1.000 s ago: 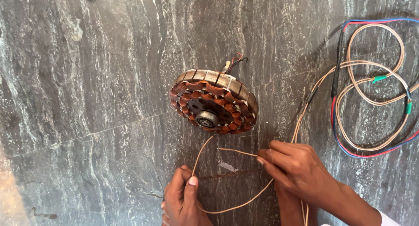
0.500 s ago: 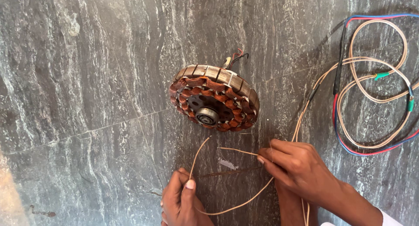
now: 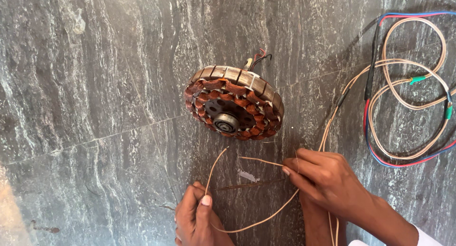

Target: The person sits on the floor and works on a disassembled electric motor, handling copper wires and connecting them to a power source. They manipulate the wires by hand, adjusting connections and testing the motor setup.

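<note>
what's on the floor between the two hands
In the head view, a thin dark strip and a small pale scrap lie on the stone floor between the left hand and right hand.

We see open grey stone floor (image 3: 85, 84) to the left and above — nothing lies there to block a hand. Ahead, the round copper-wound stator (image 3: 233, 103) sits in the way, and to the right a tangle of looped wires (image 3: 408, 89) crowds the floor.

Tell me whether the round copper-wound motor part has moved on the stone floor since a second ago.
No. The motor part sits at the same spot beside the floor seam; the slight shift in the picture is only the camera.
</note>
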